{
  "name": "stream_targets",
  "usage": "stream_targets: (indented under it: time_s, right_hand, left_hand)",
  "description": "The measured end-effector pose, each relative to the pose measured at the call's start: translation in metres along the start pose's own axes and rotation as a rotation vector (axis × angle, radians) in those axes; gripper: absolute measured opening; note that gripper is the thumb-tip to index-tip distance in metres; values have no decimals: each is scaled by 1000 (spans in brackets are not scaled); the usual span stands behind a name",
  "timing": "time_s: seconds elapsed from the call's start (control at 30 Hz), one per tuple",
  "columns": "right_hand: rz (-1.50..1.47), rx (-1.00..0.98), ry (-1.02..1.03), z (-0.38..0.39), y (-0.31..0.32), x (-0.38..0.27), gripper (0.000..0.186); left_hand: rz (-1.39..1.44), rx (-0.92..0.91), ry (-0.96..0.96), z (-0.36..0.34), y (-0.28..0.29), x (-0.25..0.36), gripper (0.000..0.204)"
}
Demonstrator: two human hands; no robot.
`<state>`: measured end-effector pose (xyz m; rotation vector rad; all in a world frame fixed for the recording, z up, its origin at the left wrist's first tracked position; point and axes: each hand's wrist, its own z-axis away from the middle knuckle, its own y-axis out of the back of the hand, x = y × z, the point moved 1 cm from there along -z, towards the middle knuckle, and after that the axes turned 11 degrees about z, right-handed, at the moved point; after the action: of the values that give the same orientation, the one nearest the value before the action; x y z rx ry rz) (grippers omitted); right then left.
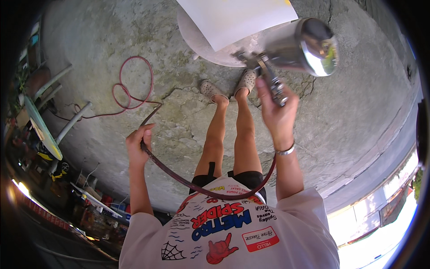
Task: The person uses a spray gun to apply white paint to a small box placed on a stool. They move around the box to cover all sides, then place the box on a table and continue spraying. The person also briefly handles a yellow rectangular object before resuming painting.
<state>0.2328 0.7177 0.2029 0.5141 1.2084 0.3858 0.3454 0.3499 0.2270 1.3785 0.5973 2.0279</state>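
In my right hand [280,112] I hold a chrome spray gun [273,80] with a large shiny metal cup [313,47], blurred toward its nozzle. A dark red hose [179,179] hangs from below the gun in a long curve to my left hand [139,141], whose fingers close around it. Beyond the gun, a white sheet [233,18] lies on a pale round board or tabletop [192,40], just past my feet in beige perforated clogs.
The hose's loops [150,80] lie on cracked concrete floor [89,148] at left. Along the left side are pipes [58,76], a pale green board [42,125] with yellow marks and cluttered objects [112,201]. At right runs a grey edge [403,130] with bright light beyond.
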Motion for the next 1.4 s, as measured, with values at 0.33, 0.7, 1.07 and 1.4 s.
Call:
stream_targets:
  time_s: [0.33, 0.7, 1.07, 1.4]
  right_hand:
    - [28, -139, 142, 5, -34, -40, 31]
    - [349, 326, -91, -118, 66, 53, 49]
    - [95, 480, -268, -77, 65, 82, 38]
    - [-24, 123, -83, 17, -16, 35, 25]
  left_hand:
    - [20, 12, 74, 9, 10, -16, 20]
    - [3, -56, -86, 1, -13, -6, 12]
    - [-15, -73, -67, -7, -1, -12, 15]
    - [-11, -45, -22, 0, 9, -24, 16]
